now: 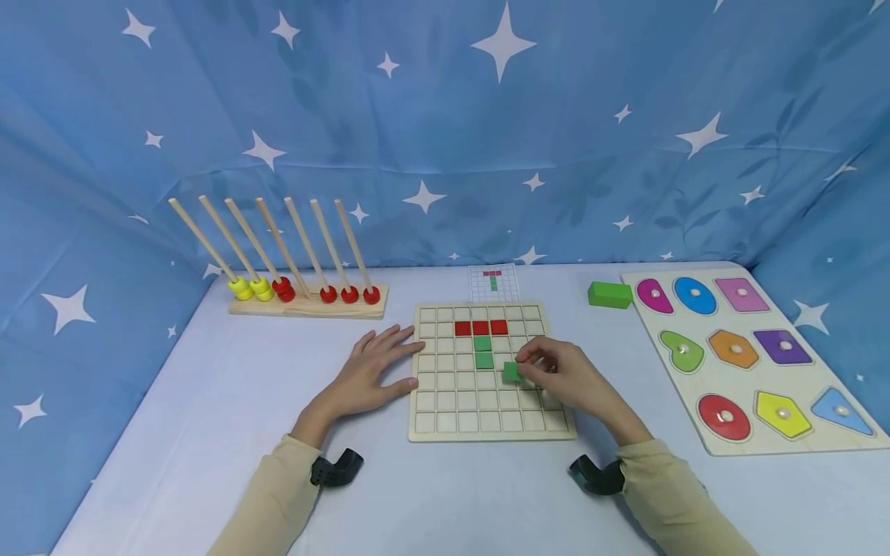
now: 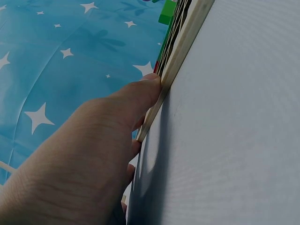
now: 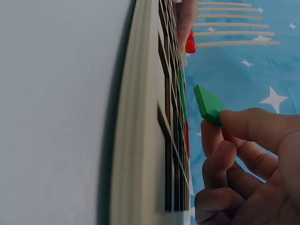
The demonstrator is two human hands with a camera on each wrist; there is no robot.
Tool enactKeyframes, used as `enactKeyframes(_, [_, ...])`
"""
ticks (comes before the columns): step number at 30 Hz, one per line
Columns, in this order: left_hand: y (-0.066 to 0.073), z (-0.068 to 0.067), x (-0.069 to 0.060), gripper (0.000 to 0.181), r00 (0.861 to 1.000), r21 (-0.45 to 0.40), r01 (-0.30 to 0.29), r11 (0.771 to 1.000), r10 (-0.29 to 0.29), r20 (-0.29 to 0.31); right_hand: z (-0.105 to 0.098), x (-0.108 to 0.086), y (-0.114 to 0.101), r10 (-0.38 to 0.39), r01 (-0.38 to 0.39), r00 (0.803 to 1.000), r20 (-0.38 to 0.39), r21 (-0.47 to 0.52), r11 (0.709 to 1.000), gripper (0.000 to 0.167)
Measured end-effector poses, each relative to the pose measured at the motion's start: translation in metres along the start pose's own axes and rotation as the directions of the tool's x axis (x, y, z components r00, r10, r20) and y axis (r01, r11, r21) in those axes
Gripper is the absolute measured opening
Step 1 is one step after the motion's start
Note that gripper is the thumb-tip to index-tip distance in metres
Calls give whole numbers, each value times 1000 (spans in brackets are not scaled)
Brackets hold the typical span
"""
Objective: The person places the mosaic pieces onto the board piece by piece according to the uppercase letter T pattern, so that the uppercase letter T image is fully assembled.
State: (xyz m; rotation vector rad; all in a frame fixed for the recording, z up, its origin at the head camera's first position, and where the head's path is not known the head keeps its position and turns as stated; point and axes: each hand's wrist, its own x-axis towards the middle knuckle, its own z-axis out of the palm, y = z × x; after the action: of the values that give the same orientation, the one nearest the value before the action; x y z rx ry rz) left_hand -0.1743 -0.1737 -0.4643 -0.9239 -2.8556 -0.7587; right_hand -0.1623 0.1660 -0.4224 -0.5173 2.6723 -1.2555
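Note:
A wooden grid board (image 1: 436, 401) lies flat in the middle of the table. Three red tiles (image 1: 480, 328) fill a row of its cells, and two green tiles (image 1: 484, 361) run down below the middle one. My right hand (image 1: 566, 374) pinches a green square tile (image 3: 207, 104) between thumb and forefinger, over the board's right half; the right wrist view shows it raised off the surface. My left hand (image 1: 378, 367) rests at the board's left edge with spread fingers, the fingertips touching the frame. In the left wrist view its thumb (image 2: 140, 96) lies against the board's side.
Behind the board lies a pattern card (image 1: 494, 283) with a red and green T shape. A green block (image 1: 609, 294) stands at the back right, beside a shape puzzle board (image 1: 684, 394). At the back left is a peg stand (image 1: 334, 307) with red and yellow beads.

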Motion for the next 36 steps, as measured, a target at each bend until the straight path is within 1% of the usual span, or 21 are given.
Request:
enactKeyframes(10, [0, 1, 0, 58, 1000, 1, 11, 1000, -11, 12, 10, 5, -6, 4, -5, 1000, 11, 7, 1000, 10])
enactKeyframes(19, [0, -2, -1, 58, 1000, -2, 10, 1000, -10, 5, 18, 8, -11, -24, 24, 999, 31, -1, 1000, 8])
enactKeyframes(24, [0, -1, -1, 58, 1000, -6, -2, 1000, 2, -3, 23, 9, -13, -15, 16, 999, 31, -22, 1000, 6])
enactKeyframes(28, [2, 0, -1, 57, 1000, -10, -3, 1000, 3, 2, 27, 9, -14, -10, 12, 999, 36, -45, 999, 5])
enactKeyframes(36, [1, -1, 0, 57, 1000, -6, -2, 1000, 2, 2, 30, 11, -15, -34, 37, 999, 25, -91, 995, 4])
